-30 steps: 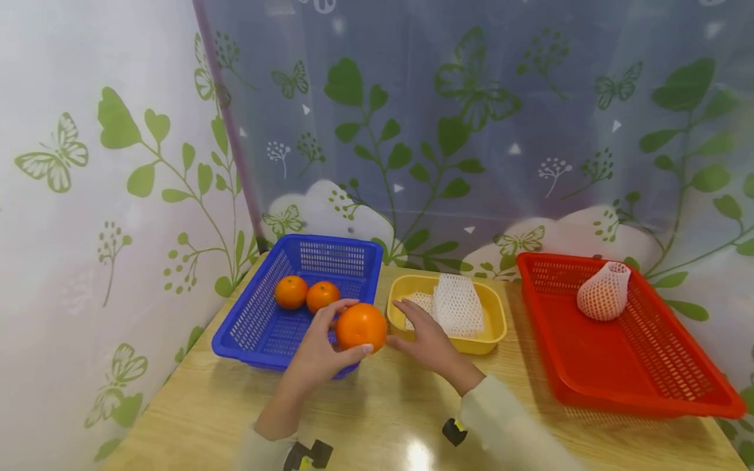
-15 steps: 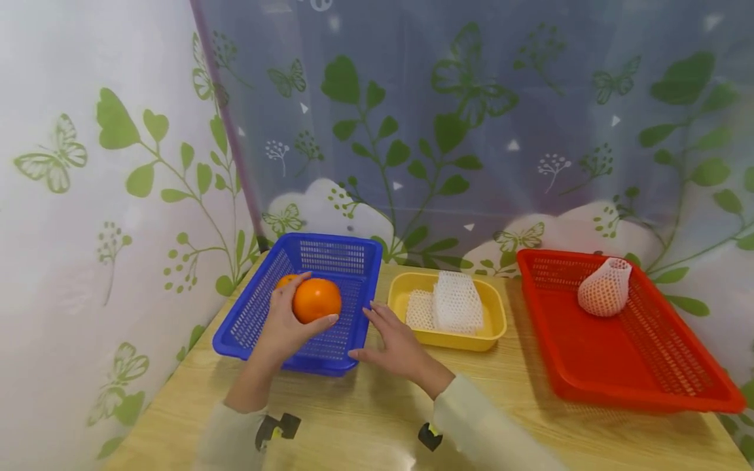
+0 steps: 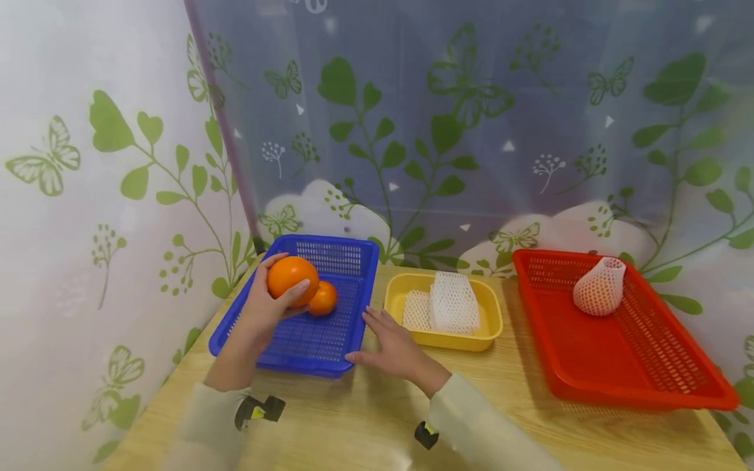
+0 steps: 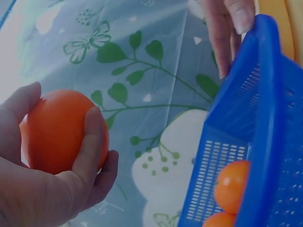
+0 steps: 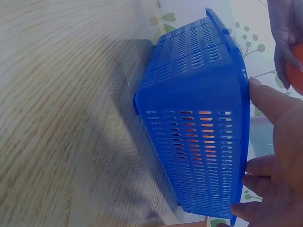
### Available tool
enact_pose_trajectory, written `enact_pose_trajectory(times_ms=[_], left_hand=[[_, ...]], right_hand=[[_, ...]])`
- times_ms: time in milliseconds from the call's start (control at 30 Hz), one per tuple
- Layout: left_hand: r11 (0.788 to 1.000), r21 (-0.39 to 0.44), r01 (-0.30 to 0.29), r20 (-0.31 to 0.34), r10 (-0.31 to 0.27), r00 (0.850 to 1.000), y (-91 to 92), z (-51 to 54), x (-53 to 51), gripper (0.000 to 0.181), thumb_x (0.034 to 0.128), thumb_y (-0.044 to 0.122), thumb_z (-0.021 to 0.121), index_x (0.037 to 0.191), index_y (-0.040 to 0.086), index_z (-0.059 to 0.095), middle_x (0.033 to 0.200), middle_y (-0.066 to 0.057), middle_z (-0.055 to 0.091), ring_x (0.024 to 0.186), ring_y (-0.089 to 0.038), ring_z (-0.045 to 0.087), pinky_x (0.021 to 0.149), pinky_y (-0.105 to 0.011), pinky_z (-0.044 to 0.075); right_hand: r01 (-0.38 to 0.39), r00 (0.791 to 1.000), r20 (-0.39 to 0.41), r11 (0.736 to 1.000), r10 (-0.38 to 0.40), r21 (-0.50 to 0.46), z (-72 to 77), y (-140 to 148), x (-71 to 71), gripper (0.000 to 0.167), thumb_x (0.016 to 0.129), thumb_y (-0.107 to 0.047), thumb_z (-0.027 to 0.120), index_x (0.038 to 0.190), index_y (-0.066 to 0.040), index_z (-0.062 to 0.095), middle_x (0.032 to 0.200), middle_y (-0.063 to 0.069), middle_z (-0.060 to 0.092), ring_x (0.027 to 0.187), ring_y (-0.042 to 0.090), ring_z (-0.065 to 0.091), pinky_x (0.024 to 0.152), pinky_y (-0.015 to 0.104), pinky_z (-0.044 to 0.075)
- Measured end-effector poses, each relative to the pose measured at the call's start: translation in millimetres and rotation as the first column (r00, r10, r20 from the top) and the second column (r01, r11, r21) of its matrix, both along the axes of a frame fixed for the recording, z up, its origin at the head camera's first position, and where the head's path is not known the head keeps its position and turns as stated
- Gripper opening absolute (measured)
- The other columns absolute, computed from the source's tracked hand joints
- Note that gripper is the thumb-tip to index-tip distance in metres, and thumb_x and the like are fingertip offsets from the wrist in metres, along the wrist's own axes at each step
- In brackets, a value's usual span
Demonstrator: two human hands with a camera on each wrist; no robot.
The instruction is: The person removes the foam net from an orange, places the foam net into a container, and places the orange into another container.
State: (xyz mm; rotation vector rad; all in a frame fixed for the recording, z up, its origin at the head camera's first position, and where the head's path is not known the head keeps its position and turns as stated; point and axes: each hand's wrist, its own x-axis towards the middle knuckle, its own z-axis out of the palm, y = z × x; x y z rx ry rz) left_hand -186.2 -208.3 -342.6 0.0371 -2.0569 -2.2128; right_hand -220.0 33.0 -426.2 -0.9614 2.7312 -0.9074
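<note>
In the head view my left hand grips a large orange above the left side of the blue basket. The left wrist view shows thumb and fingers curled round this orange. A smaller orange lies in the basket. Two fruits show inside it in the left wrist view; the held orange hides one from the head camera. My right hand rests on the basket's right rim near the front corner, thumb and fingers spread along the edge, not wrapped round it.
Right of the blue basket, a yellow tray holds white foam net sleeves. Farther right stands a large red basket with one fruit in a foam net. A patterned curtain borders the wooden table behind.
The left hand has carried the large orange from the blue basket's front right corner leftward and back over it. My right hand has moved left from the yellow tray onto the basket's rim.
</note>
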Motion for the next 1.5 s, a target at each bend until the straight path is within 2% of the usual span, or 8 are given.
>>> enact_pose_trajectory(times_ms=[167, 300, 467, 633, 933, 1100, 1333, 1500], left_hand=[[0.992, 0.125, 0.015, -0.017, -0.013, 1.000, -5.8, 7.3, -5.9, 0.027, 0.1035, 0.032, 0.045, 0.128, 0.024, 0.037, 0.138, -0.008, 0.031, 0.121, -0.039, 0.043, 0.079, -0.042, 0.058], [0.986, 0.168, 0.023, 0.006, -0.024, 1.000, -12.1, 11.5, -13.8, 0.009, 0.1054, 0.030, 0.035, 0.113, 0.030, 0.040, 0.134, -0.007, 0.034, 0.114, -0.037, 0.048, 0.076, -0.046, 0.058], [0.999, 0.021, 0.033, 0.007, -0.033, 0.999, -23.9, 16.7, -21.1, 0.019, 0.1016, 0.022, 0.044, 0.119, 0.028, 0.039, 0.132, -0.009, 0.036, 0.100, -0.021, 0.056, 0.074, -0.034, 0.057], [0.986, -0.162, 0.037, -0.006, -0.038, 0.999, -34.6, 26.3, -24.2, 0.042, 0.0985, 0.023, 0.052, 0.135, 0.008, 0.036, 0.124, -0.010, 0.043, 0.096, -0.012, 0.055, 0.079, -0.021, 0.052], [0.926, -0.366, 0.087, 0.029, -0.082, 0.996, -49.0, 32.8, -40.2, 0.068, 0.0972, 0.033, 0.058, 0.147, 0.015, 0.016, 0.138, -0.028, 0.034, 0.106, -0.035, 0.055, 0.077, -0.028, 0.056], [0.868, -0.473, 0.153, 0.093, -0.123, 0.988, -52.4, 34.0, -53.1, 0.059, 0.0984, 0.034, 0.056, 0.146, 0.012, 0.030, 0.135, -0.026, 0.038, 0.105, -0.038, 0.053, 0.073, -0.042, 0.059], [0.769, -0.612, 0.182, 0.176, -0.092, 0.980, -58.4, 36.8, -73.6, 0.049, 0.0981, 0.025, 0.048, 0.140, 0.006, 0.032, 0.132, -0.029, 0.040, 0.106, -0.043, 0.053, 0.074, -0.046, 0.058], [0.658, -0.703, 0.270, 0.275, -0.098, 0.956, -60.3, 27.0, -87.7, 0.051, 0.0948, 0.027, 0.055, 0.135, 0.003, 0.033, 0.123, -0.028, 0.046, 0.100, -0.040, 0.055, 0.072, -0.049, 0.057]], right_hand=[[-0.006, 1.000, 0.009, 1.000, 0.006, -0.004, 1.0, 0.3, 0.6, 0.087, 0.086, -0.056, 0.064, 0.149, -0.004, 0.035, 0.158, 0.011, 0.027, 0.144, 0.040, 0.020, 0.113, 0.059, 0.023], [-0.006, 1.000, 0.010, 1.000, 0.007, -0.007, 1.5, 0.3, 0.3, 0.087, 0.087, -0.056, 0.064, 0.149, -0.003, 0.035, 0.157, 0.012, 0.027, 0.144, 0.041, 0.020, 0.113, 0.059, 0.022], [0.004, 1.000, -0.011, 1.000, -0.004, -0.002, 0.8, 0.6, -1.1, 0.086, 0.086, -0.055, 0.065, 0.148, -0.003, 0.037, 0.156, 0.013, 0.030, 0.143, 0.042, 0.021, 0.112, 0.060, 0.023], [0.017, 1.000, -0.011, 1.000, -0.017, 0.020, 1.4, 0.5, -2.2, 0.087, 0.085, -0.056, 0.066, 0.148, -0.003, 0.038, 0.156, 0.012, 0.030, 0.144, 0.041, 0.018, 0.114, 0.057, 0.023], [0.019, 0.999, 0.030, 0.999, -0.020, 0.029, 6.3, -1.2, 0.5, 0.089, 0.083, -0.055, 0.069, 0.149, -0.004, 0.037, 0.158, 0.008, 0.028, 0.144, 0.033, 0.024, 0.114, 0.052, 0.027], [0.021, 0.999, 0.040, 0.999, -0.023, 0.047, 7.5, -1.3, 1.8, 0.089, 0.083, -0.056, 0.069, 0.148, -0.005, 0.038, 0.157, 0.008, 0.029, 0.142, 0.032, 0.030, 0.113, 0.051, 0.030], [0.017, 0.998, 0.062, 0.998, -0.022, 0.068, 9.0, -3.7, 2.7, 0.090, 0.083, -0.058, 0.068, 0.150, -0.006, 0.036, 0.158, 0.006, 0.027, 0.143, 0.030, 0.029, 0.114, 0.050, 0.028], [0.011, 0.999, 0.045, 0.998, -0.014, 0.063, 9.8, -2.8, 0.9, 0.090, 0.083, -0.056, 0.069, 0.149, -0.006, 0.036, 0.158, 0.008, 0.028, 0.142, 0.032, 0.030, 0.113, 0.052, 0.029]])
